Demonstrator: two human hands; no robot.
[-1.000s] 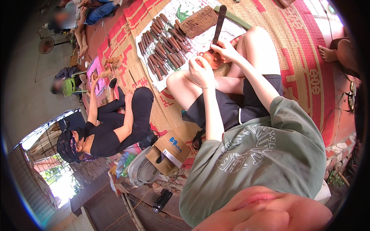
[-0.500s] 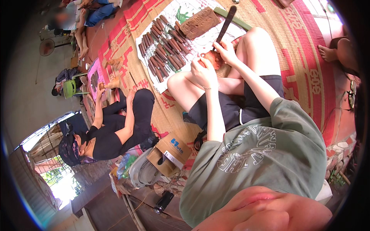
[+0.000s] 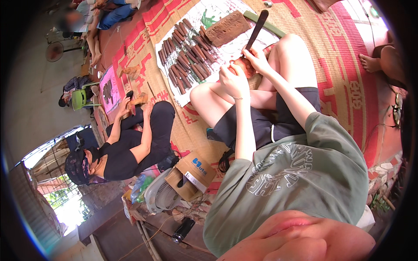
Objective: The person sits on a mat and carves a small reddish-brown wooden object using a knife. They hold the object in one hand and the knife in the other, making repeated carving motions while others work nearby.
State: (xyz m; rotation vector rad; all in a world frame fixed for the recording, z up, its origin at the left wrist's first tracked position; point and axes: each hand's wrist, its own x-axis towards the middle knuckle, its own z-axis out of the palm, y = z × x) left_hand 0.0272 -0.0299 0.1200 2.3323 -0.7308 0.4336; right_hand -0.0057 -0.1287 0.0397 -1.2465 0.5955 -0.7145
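Paddle (image 3: 257,28), dark, flat, long: held at its lower end by right hand (image 3: 257,61), fingers wrapped tight around the handle, blade pointing up and away over the sheet. Reddish-brown lump (image 3: 247,68) sits between both hands, just above the person's raised knees; left hand (image 3: 233,80) is cupped against it, fingers curled partway, touching it. How firmly left grips it, can't tell. Both hands are close together, nearly touching.

Beyond hands: pale sheet (image 3: 226,54) spread on the red-and-tan woven mat (image 3: 335,65). On the sheet, rows of dark brown rolled sticks (image 3: 185,56), packed side by side, and a brown rectangular slab (image 3: 227,28) just left of the paddle blade. Green strip (image 3: 270,27) lies behind the paddle.

Further left: another person in black (image 3: 130,148) sits cross-legged on the mat, working over a pink sheet (image 3: 109,87). Cardboard box (image 3: 193,172) and a small fan (image 3: 163,195) sit near that person's knee.
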